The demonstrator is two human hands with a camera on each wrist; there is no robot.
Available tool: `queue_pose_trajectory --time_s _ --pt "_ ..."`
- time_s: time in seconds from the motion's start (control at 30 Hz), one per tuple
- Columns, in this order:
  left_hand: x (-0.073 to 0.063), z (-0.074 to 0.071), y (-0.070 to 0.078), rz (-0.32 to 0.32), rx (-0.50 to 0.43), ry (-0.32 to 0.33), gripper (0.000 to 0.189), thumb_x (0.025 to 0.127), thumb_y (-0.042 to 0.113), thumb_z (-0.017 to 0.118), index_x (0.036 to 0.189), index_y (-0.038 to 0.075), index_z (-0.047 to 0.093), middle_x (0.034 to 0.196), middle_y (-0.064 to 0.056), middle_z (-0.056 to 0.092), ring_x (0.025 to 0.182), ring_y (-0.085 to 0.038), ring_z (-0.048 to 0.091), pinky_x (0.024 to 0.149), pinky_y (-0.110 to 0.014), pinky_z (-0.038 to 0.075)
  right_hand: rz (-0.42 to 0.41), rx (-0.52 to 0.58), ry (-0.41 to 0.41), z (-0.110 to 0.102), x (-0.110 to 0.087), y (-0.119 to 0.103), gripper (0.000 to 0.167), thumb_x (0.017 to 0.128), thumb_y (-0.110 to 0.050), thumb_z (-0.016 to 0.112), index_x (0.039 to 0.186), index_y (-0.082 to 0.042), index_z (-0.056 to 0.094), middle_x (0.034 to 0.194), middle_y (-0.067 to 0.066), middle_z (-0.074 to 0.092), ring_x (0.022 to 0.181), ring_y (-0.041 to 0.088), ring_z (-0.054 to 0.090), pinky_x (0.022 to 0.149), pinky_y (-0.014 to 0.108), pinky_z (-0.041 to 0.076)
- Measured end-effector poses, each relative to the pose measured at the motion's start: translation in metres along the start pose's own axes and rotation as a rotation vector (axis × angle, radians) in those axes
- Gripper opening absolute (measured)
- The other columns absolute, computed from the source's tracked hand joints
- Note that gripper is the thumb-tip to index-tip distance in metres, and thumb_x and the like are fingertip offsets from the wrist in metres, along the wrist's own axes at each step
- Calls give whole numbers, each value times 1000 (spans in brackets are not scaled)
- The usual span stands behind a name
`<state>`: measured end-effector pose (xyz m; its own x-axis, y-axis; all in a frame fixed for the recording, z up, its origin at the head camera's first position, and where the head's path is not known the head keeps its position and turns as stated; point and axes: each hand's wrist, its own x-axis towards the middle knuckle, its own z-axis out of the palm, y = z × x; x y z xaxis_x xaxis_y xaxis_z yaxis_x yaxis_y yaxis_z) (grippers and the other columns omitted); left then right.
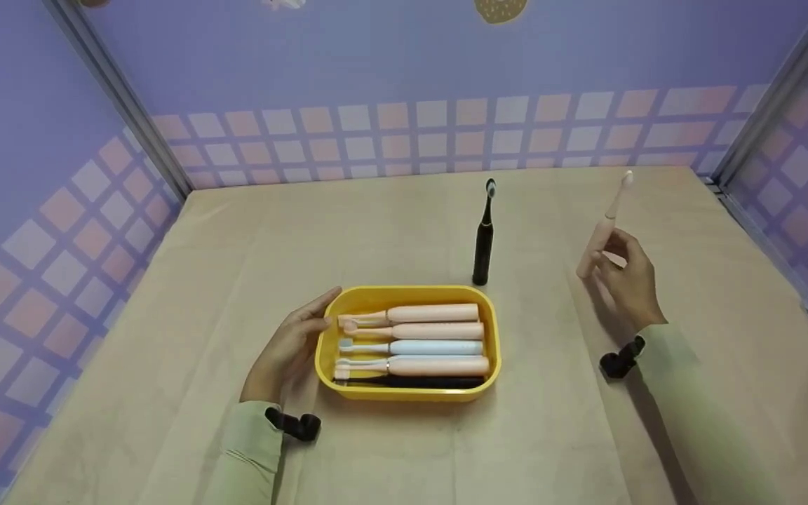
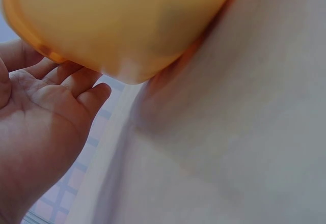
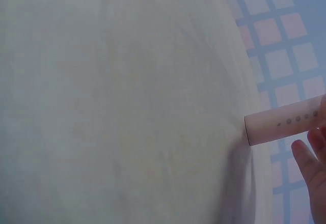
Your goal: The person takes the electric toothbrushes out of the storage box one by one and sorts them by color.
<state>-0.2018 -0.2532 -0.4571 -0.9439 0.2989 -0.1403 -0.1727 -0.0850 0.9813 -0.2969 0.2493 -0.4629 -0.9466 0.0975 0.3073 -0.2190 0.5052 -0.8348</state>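
Note:
My left hand grips the left end of a yellow plastic box, the thumb at its rim. In the left wrist view, the fingers lie against the box's outer wall. Several electric toothbrushes lie side by side inside, heads to the left: pink ones, a pale blue-white one and a black one along the near wall. To the right, my right hand pinches the handle of a pink electric toothbrush, head up and leaning right. The right wrist view shows its handle end with a row of small marks.
A black electric toothbrush stands upright behind the box's right end. A beige cloth covers the table. Purple panels with pink and white squares rise behind and at the sides, with metal posts at the corners.

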Motion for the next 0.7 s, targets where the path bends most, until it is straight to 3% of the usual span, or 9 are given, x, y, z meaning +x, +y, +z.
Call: queue_pose_trajectory --time_s 0.17,0.37,0.7 --pt "0 0 0 0 -3 -11 62 96 0 36 154 11 21 160 -8 20 145 -25 27 114 -34 32 2 20 38 -3 -2 3 60 92 -18 61 145 -4 36 133 14 51 122 24 51 100 24 48" --pt "-1 1 0 1 -23 -18 60 97 2 36 155 11 20 161 -8 18 145 -25 27 113 -33 34 24 100 140 -3 -5 0 62 89 -15 66 143 -6 36 121 6 52 114 14 51 95 18 47" --pt "0 -3 -4 38 22 -27 61 97 8 42 154 9 20 161 -13 16 144 -25 29 108 -25 40 7 264 262 2 -9 -16 53 88 -9 66 134 -4 39 102 -5 50 97 5 54 84 14 46"
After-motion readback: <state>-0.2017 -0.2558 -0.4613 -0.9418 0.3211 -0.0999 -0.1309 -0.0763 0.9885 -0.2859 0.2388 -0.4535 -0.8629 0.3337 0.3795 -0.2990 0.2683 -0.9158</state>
